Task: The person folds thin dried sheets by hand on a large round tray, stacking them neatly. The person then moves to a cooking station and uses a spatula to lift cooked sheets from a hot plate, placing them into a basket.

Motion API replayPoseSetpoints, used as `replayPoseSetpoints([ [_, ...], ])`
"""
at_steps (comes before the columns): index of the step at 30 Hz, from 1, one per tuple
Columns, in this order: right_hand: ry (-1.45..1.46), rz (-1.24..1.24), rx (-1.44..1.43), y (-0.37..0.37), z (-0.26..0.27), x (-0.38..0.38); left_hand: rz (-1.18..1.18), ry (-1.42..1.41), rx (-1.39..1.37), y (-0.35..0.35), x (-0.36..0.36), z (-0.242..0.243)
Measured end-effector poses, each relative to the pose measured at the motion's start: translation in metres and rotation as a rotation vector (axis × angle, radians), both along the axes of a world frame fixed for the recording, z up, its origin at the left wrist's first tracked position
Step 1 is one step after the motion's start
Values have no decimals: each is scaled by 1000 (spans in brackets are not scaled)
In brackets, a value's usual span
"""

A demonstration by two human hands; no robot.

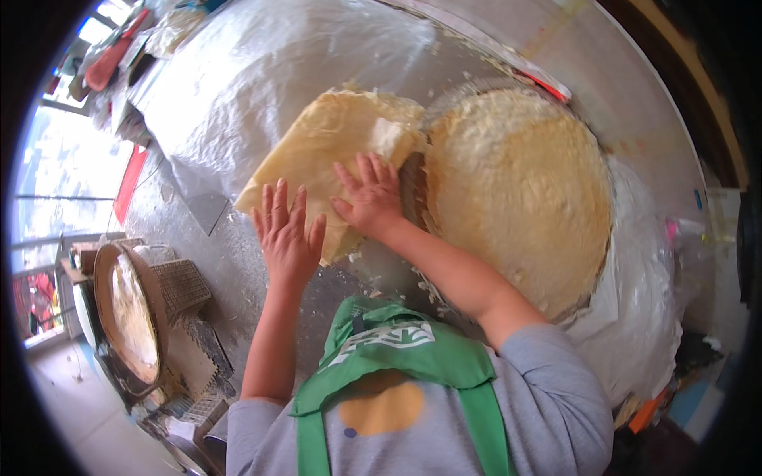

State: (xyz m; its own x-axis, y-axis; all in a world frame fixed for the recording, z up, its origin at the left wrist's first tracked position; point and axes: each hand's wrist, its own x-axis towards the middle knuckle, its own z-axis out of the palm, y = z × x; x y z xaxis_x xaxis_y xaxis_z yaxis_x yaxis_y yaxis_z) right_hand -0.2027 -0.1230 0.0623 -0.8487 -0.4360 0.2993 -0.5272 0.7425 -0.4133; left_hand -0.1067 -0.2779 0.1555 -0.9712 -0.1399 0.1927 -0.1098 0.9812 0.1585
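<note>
A folded, thin yellowish sheet of flatbread or dough [321, 140] lies on the grey work surface in front of me. Both palms face down on it with the fingers spread. My left hand [289, 235] is at its near left corner, and my right hand [372, 193] lies over its right side. A pale patch shows on the sheet's upper right. To the right sits a large round stack of similar flat sheets [518, 196], browned unevenly and ragged at the rim. My right forearm passes close to its near left edge.
Clear plastic sheeting [256, 77] covers the far left of the grey table [238, 273], and more plastic [637, 297] lies right of the stack. Crumbs are scattered about. At the left stand a round basket with pale contents [134, 315] and a wire-mesh basket [181, 285].
</note>
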Motion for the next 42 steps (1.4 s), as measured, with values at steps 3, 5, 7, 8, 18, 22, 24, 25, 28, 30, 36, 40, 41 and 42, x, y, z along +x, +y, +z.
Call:
replayPoseSetpoints([
  [3,87,10,-257,25,3,0,16,-160,-11,-3,2,-62],
  [5,78,-35,-342,58,14,-4,12,-149,-39,-9,7,-69],
  [7,82,-274,-299,122,1,-11,-1,-217,23,-9,-1,-56],
  [8,61,-452,-240,167,-30,-12,-14,-61,-37,-6,-4,-55],
  [18,-376,-963,-217,441,-57,156,34,-604,1508,267,-41,-90],
  [22,-483,-919,-357,442,-51,237,326,-444,1516,335,-75,-149],
  [24,-504,-929,-468,447,-54,268,388,-483,1466,345,-83,-149],
  [25,-514,-928,-492,451,-54,279,362,-445,1352,343,-87,-156],
  [28,-543,-888,-546,467,-57,301,277,-429,1084,326,-97,-167],
  [30,-539,-863,-524,482,-61,308,215,-551,998,319,-101,-163],
  [36,-541,-831,-582,512,-77,301,152,-369,1242,321,-101,-145],
  [40,-508,-848,-566,503,-90,294,182,-467,974,312,-92,-164],
  [41,-483,-857,-549,498,-92,292,142,-529,969,309,-96,-168],
  [42,-492,-838,-563,493,-91,290,104,-595,967,311,-96,-165],
])
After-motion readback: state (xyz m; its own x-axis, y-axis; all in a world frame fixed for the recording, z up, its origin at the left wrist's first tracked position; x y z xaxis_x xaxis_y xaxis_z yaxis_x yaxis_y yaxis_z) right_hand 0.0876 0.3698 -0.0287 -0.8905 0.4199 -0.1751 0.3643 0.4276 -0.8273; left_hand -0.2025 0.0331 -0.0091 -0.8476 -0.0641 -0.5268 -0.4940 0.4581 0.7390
